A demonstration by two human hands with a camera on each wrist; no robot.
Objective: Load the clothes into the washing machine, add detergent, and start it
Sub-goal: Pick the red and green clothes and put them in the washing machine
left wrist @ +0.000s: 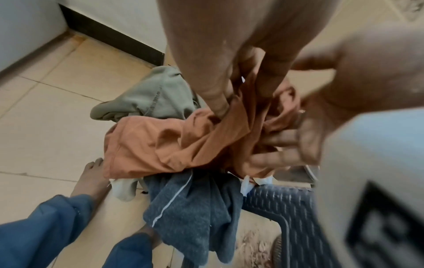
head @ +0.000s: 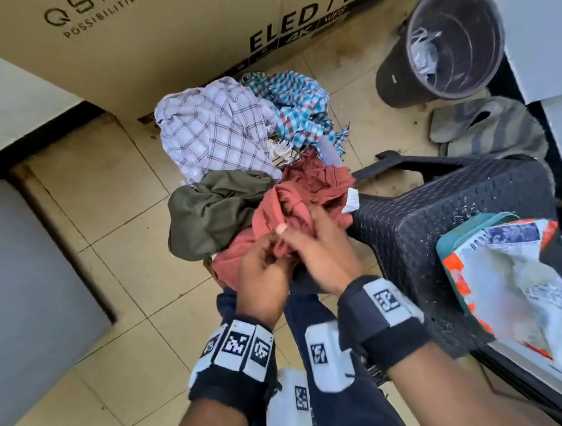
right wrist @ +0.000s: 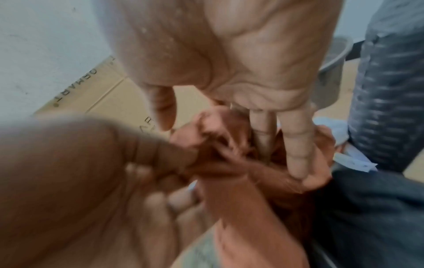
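Both hands grasp the rust-red garment [head: 292,209] at the near edge of the clothes pile: from the head view, the left hand [head: 263,271] pinches a fold with curled fingers while the right hand [head: 323,253] clutches the cloth just beside it, the garment spreading away from the grip toward the olive garment [head: 215,212] and the checked shirt [head: 218,131]. The black woven basket [head: 451,224] lies just right of the pile, a detergent packet [head: 514,276] on it.

The left wrist view shows the red cloth [left wrist: 165,141] hanging below the left fingers [left wrist: 218,90], above a dark grey garment [left wrist: 195,208].

The right wrist view, blurred, shows the right fingers [right wrist: 296,145] pressed into the bunched cloth [right wrist: 229,154]
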